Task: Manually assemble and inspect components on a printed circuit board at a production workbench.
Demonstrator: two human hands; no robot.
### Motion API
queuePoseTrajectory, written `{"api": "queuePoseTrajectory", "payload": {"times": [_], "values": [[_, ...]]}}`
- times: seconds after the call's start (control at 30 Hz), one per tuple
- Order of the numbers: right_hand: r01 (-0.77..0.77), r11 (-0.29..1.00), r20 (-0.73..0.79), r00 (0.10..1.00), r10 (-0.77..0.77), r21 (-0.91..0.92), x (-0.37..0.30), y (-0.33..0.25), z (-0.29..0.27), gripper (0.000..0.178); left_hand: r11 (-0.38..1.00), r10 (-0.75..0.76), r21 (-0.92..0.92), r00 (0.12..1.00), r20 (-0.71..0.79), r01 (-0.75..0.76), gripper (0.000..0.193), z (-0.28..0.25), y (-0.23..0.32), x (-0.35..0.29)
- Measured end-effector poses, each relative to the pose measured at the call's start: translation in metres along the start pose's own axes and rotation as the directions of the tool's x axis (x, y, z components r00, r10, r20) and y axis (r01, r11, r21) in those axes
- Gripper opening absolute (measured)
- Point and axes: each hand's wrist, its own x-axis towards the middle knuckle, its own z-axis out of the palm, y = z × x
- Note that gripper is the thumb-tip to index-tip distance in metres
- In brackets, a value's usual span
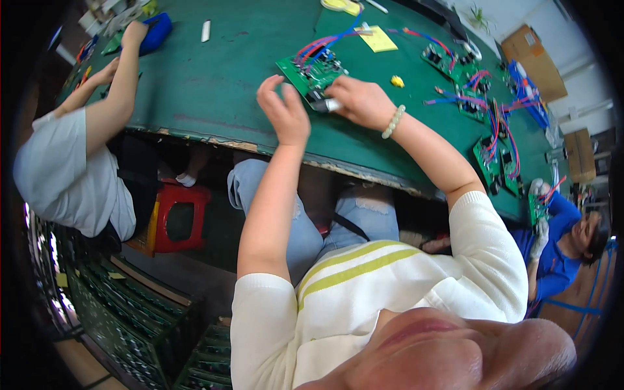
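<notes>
A green circuit board (pixel 300 77) with red, blue and purple wires lies on the table in front of me. Beside its near left edge is my left hand (pixel 286 114), raised with the fingers apart and nothing in it. My right hand (pixel 364 102), a beaded bracelet on its wrist, is at the board's right side. Its fingers close around a white marker-like pen with a black end (pixel 328 105), which points left at the board's near corner. The fingertips of this hand partly cover the board's right edge.
Several wired boards (pixel 471 97) lie along the right. Yellow sticky notes (pixel 377 39), a small yellow piece (pixel 397 81) and a white pen-like object (pixel 206 30) rest on the green table (pixel 214 84). One person sits left, by a red stool (pixel 185 218); another, gloved, handles a board at right.
</notes>
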Motion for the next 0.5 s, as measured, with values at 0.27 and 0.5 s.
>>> {"api": "queuePoseTrajectory", "payload": {"times": [0.27, 0.5], "values": [[0.514, 0.847, -0.227, 0.817, -0.531, -0.134, -0.038, -0.02, 0.017, 0.028, 0.602, -0.41, -0.453, 0.742, 0.531, 0.657, 0.014, -0.012, 0.02, 0.001], [0.606, 0.793, -0.295, 0.749, -0.593, -0.054, -0.048, -0.024, 0.034, 0.012, 0.279, -0.235, -0.249, 0.317, 0.919, 0.928, 0.025, -0.01, 0.054, -0.026]]}}
